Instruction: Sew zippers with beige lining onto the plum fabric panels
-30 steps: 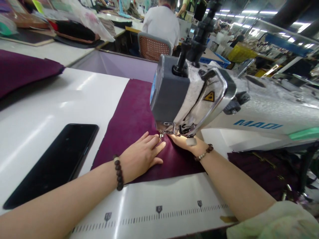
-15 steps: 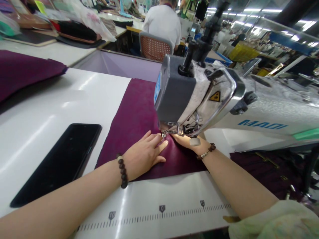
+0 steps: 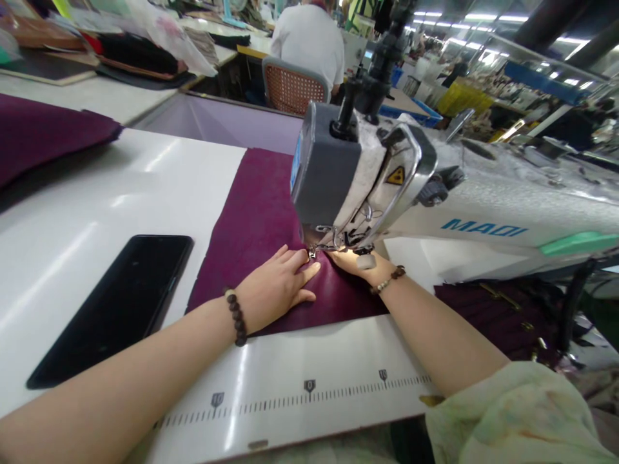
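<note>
One purple sheet [image 3: 256, 200]: on the table [image 3: 271, 367], beneath the presser foot [image 3: 313, 254] of a sewing machine [image 3: 464, 206]. Left hand [image 3: 271, 290], 8 o'clock of the foot: grip spread, unclenched, on the sheet. Right hand [image 3: 352, 263], 3 o'clock: grip state indiscernible (partly behind the machine). Black phone [image 3: 116, 306]: 9 o'clock of left hand.
</note>
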Demonstrator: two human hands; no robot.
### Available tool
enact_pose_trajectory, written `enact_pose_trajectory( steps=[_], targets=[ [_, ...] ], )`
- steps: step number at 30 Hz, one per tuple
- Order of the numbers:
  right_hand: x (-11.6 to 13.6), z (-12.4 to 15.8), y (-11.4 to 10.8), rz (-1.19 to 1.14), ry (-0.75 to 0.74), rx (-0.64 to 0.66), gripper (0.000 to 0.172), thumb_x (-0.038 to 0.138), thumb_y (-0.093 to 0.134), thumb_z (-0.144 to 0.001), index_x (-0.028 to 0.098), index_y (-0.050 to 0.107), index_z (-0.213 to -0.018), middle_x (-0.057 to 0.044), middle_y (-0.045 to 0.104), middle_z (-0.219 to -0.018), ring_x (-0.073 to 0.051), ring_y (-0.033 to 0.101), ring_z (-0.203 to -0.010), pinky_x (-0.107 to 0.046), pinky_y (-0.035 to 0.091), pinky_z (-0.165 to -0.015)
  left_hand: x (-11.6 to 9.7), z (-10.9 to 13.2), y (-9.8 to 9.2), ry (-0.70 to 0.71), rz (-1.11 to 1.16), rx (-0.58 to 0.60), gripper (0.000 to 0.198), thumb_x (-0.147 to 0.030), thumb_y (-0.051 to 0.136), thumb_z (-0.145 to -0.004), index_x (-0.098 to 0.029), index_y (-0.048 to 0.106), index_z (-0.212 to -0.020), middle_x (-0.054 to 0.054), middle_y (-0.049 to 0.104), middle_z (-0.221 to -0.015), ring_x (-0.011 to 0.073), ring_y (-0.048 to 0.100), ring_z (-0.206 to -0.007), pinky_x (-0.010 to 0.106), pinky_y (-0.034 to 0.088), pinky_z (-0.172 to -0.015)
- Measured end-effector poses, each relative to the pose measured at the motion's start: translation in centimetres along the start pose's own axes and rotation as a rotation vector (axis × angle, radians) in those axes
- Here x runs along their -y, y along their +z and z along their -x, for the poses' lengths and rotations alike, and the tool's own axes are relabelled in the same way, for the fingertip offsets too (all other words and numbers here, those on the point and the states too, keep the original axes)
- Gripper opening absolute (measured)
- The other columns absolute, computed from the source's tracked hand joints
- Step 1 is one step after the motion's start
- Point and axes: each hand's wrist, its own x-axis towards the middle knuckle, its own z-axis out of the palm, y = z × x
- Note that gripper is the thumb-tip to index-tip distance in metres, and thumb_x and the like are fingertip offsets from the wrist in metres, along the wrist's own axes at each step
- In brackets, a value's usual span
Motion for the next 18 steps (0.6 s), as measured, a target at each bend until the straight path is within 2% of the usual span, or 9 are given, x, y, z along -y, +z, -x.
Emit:
enact_pose_trajectory(
  steps=[3, 5, 8, 10, 12, 13, 15, 17, 18],
  targets=[
    [1.2, 1.5, -1.4, 0.075, 0.016, 0.005, 0.025, 0.023, 0.043, -0.086, 0.012, 0.065, -0.091, -0.011, 0.065, -0.091, -0.020, 0.059, -0.091, -0.032, 0.042, -0.088, 0.8, 0.4, -0.5, 0.015, 0.019, 0.015, 0.039, -0.036, 0.047, -0.088, -0.016, 0.049, -0.121, 0.012, 0.050, -0.116, 0.0248, 0.046, -0.109, 0.045, 0.030, -0.099],
    [2.7, 3.8, -2.0, 0.153, 0.052, -0.023, 0.027, 0.025, 0.044, -0.087, 0.008, 0.064, -0.093, -0.017, 0.063, -0.095, -0.026, 0.057, -0.095, -0.039, 0.041, -0.089, 1.4, 0.9, -1.2, 0.001, 0.018, 0.033, 0.029, -0.024, 0.045, -0.089, -0.020, 0.053, -0.116, 0.010, 0.051, -0.119, 0.0245, 0.045, -0.112, 0.047, 0.030, -0.098],
    [5.6, 8.6, -1.3, 0.365, 0.137, -0.073, 0.042, 0.031, 0.051, -0.084, 0.007, 0.052, -0.118, -0.023, 0.052, -0.115, -0.032, 0.050, -0.107, -0.043, 0.044, -0.085, 1.5, 1.8, -2.5, -0.049, 0.027, 0.056, 0.029, -0.008, 0.041, -0.087, -0.017, 0.059, -0.108, 0.008, 0.055, -0.117, 0.0209, 0.049, -0.109, 0.038, 0.036, -0.096],
    [7.4, 11.4, -0.3, 0.430, 0.156, -0.039, 0.049, 0.030, 0.057, -0.080, 0.008, 0.049, -0.123, -0.025, 0.047, -0.121, -0.034, 0.049, -0.108, -0.044, 0.045, -0.084, 0.8, 2.2, -3.1, -0.075, 0.062, 0.063, 0.026, -0.011, 0.042, -0.087, -0.013, 0.059, -0.108, 0.009, 0.057, -0.114, 0.0188, 0.053, -0.102, 0.031, 0.041, -0.091],
    [8.3, 13.2, 0.0, 0.413, 0.150, -0.017, 0.047, 0.027, 0.057, -0.079, 0.010, 0.050, -0.123, -0.024, 0.046, -0.122, -0.034, 0.050, -0.107, -0.046, 0.046, -0.083, -0.3, 2.4, -3.5, -0.095, 0.083, 0.073, 0.028, -0.024, 0.049, -0.086, -0.012, 0.058, -0.110, 0.012, 0.057, -0.113, 0.0207, 0.055, -0.100, 0.031, 0.043, -0.089],
    [8.2, 13.8, -0.4, 0.360, 0.138, -0.010, 0.043, 0.026, 0.054, -0.081, 0.012, 0.052, -0.122, -0.022, 0.048, -0.121, -0.033, 0.052, -0.105, -0.045, 0.047, -0.082, -0.9, 2.4, -3.7, -0.109, 0.081, 0.082, 0.037, -0.033, 0.054, -0.083, -0.011, 0.057, -0.112, 0.013, 0.056, -0.114, 0.0234, 0.054, -0.101, 0.034, 0.044, -0.089],
    [6.7, 14.6, -2.8, 0.166, 0.076, -0.003, 0.034, 0.024, 0.043, -0.087, 0.016, 0.055, -0.118, -0.016, 0.057, -0.112, -0.026, 0.059, -0.096, -0.039, 0.050, -0.079, -2.0, 2.5, -4.0, -0.132, 0.062, 0.122, 0.059, -0.049, 0.061, -0.074, -0.008, 0.054, -0.116, 0.018, 0.053, -0.117, 0.0295, 0.050, -0.106, 0.039, 0.042, -0.091],
    [3.7, 15.6, -7.0, -0.097, -0.009, -0.008, 0.035, 0.032, 0.033, -0.092, 0.023, 0.055, -0.117, -0.009, 0.066, -0.093, -0.018, 0.063, -0.082, -0.028, 0.053, -0.068, -2.9, 2.4, -4.2, -0.148, 0.038, 0.181, 0.077, -0.058, 0.062, -0.067, -0.003, 0.051, -0.119, 0.023, 0.048, -0.122, 0.0336, 0.045, -0.112, 0.043, 0.038, -0.095],
    [1.8, 16.3, -9.5, -0.134, 0.002, -0.138, 0.036, 0.036, 0.030, -0.092, 0.026, 0.057, -0.114, -0.008, 0.067, -0.083, -0.017, 0.064, -0.074, -0.026, 0.053, -0.063, -3.3, 2.4, -4.3, -0.154, 0.025, 0.211, 0.080, -0.059, 0.061, -0.067, -0.001, 0.049, -0.121, 0.024, 0.045, -0.125, 0.0346, 0.042, -0.115, 0.044, 0.036, -0.097]
  ],
)
